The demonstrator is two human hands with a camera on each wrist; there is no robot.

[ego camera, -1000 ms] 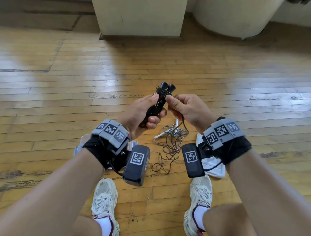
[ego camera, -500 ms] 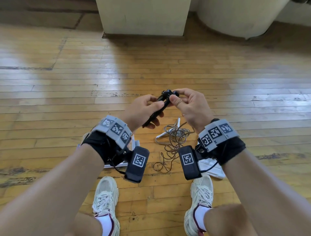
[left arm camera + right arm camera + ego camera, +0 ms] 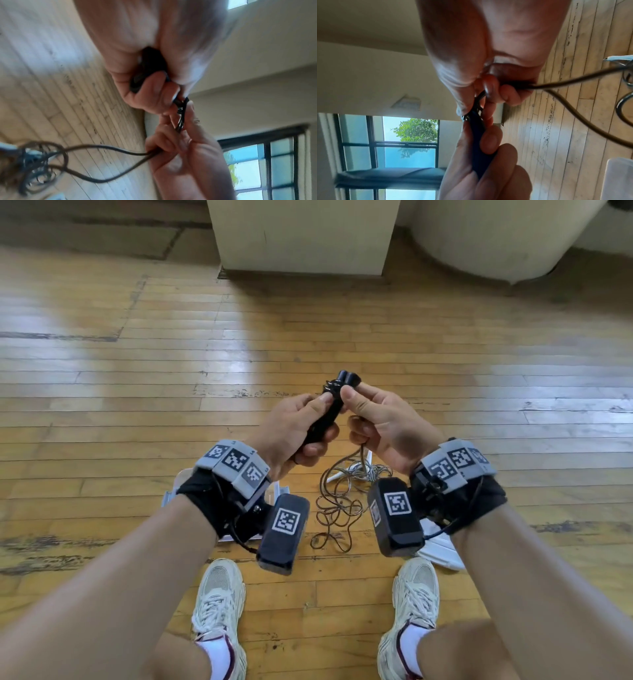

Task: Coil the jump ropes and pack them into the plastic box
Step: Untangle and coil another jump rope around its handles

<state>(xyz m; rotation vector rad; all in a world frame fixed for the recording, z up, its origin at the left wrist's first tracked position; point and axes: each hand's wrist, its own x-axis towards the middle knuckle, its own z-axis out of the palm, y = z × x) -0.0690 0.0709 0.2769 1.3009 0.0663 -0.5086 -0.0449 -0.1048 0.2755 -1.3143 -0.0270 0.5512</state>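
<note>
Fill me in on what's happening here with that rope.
A person standing on a wooden floor is partway through tidying a jump rope. The left hand grips the two black handles together, while the right hand pinches the cord just below them. Most of the cord lies in a loose tangle on the floor between the feet, not yet coiled.

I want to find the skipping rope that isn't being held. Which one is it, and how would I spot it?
Look at the wooden floor in front of the two white shoes. Between the forearms lies a tangle of rope; the white jump rope is at its far end. Its pale handles and pale cord set it apart from the dark rope that climbs to the right hand.
</note>
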